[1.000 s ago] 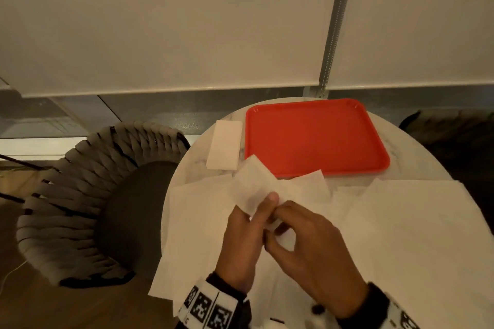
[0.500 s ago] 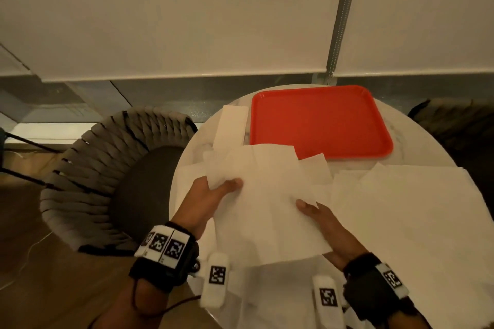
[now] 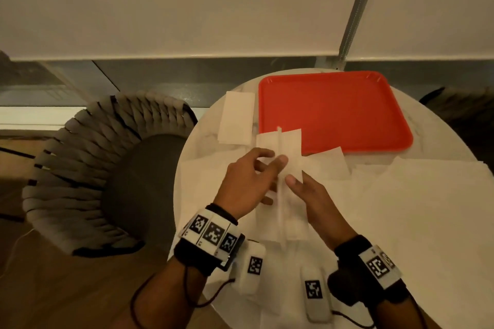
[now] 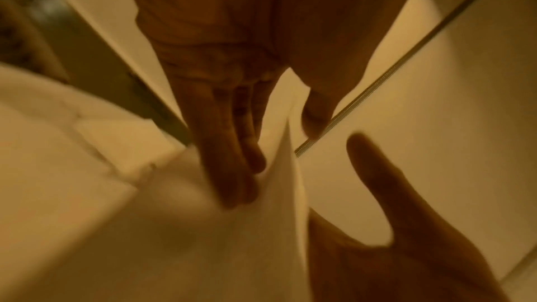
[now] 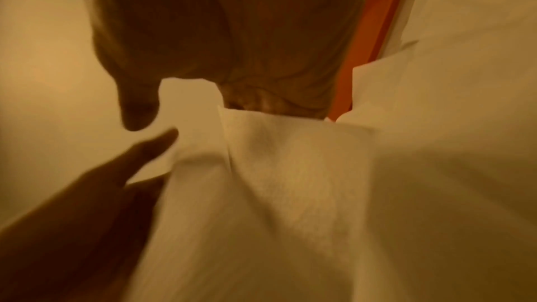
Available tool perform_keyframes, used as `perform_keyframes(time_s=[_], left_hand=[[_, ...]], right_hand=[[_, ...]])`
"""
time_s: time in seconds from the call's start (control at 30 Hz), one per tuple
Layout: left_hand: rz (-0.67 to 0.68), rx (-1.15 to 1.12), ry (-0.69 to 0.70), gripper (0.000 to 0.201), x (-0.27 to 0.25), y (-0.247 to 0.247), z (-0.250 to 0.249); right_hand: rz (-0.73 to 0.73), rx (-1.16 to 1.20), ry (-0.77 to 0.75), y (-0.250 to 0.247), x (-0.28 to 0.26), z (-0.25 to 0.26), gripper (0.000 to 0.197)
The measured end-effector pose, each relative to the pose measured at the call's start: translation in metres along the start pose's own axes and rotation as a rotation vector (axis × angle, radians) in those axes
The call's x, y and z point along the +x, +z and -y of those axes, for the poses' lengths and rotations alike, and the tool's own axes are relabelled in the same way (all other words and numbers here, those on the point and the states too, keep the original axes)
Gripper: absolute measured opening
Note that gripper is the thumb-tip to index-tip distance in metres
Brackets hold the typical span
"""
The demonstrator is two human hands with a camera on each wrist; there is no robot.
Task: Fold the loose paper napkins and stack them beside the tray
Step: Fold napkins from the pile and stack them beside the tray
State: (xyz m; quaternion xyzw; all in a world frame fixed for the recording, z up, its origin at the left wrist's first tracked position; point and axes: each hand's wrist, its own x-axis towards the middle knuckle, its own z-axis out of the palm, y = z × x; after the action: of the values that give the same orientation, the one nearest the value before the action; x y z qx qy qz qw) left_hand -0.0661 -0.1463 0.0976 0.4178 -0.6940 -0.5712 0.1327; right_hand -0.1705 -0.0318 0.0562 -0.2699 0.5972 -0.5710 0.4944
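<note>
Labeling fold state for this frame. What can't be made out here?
- Napkin between the hands: layer count unclear; head view, left hand and right hand cover it.
- Both grips: wrist views blurred.
- Folded stack left of the red tray: count too small to tell.
- Loose napkins: cut off by right and bottom edges.

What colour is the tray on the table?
The tray is red, plain with no pattern. The head view shows it best.
</note>
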Motion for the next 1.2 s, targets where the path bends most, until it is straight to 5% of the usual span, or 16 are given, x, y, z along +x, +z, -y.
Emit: perform_keyframes(time_s=[0.1, 0.23, 0.4, 0.57, 0.73, 0.87, 1.03, 1.2], left_hand=[[0.026, -0.188, -0.029, 0.028, 0.012, -0.004, -0.001], [-0.2, -0.081, 0.062, 0.019, 0.036, -0.035, 0.031], [0.041, -0.177, -0.168, 0.025, 0.064, -0.051, 0.064], [-0.113, -0.17, -0.128, 0.024, 0.136, -0.078, 0.084], [-0.184, -0.014, -0.15, 0.016, 0.235, -0.108, 0.104], [-0.182, 0.195, -0.171, 0.03, 0.281, -0.11, 0.108], [-0.248, 0.37, -0.18, 0.032, 0.299, -0.104, 0.118], [-0.306, 0.394, -0.123, 0.035, 0.275, -0.11, 0.102]], right_hand=[[-0.132, -0.019, -0.039, 0.014, 0.014, 0.001, 0.034], [-0.286, 0.053, -0.033, 0.019, 0.036, -0.003, 0.029], [-0.255, 0.044, 0.02, 0.033, 0.066, -0.008, 0.027], [-0.319, -0.095, 0.055, 0.033, 0.081, -0.012, 0.019], [-0.493, -0.345, 0.088, 0.004, 0.059, -0.02, 0.019], [-0.581, -0.468, 0.166, -0.012, 0.04, -0.037, 0.02], [-0.49, -0.739, 0.289, -0.003, 0.037, -0.062, 0.034], [-0.633, -0.774, 0.269, 0.003, 0.043, -0.074, 0.032]])
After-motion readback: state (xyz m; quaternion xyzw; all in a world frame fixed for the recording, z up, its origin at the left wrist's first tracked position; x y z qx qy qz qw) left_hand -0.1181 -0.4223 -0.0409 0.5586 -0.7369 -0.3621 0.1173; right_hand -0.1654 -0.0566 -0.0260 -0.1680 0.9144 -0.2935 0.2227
